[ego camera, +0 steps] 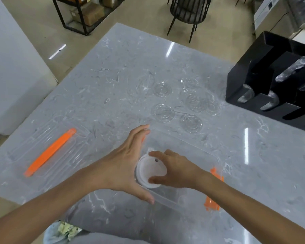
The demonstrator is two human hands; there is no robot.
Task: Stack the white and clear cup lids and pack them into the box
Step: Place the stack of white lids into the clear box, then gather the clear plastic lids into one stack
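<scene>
A stack of white cup lids [149,170] sits inside the clear plastic box [197,148] with orange clips, near the table's front. My right hand [176,169] grips the stack from the right, fingers and thumb curled round its rim. My left hand [125,162] lies with straight fingers against the box's left wall beside the stack. Several clear cup lids [163,112] lie loose on the grey marble table beyond the box.
The box's clear cover with an orange clip [50,152] lies at the left. A black cup-and-lid organiser [271,81] stands at the right. A bin with crumpled paper [63,231] is below the table's front edge. Chairs and shelving stand beyond.
</scene>
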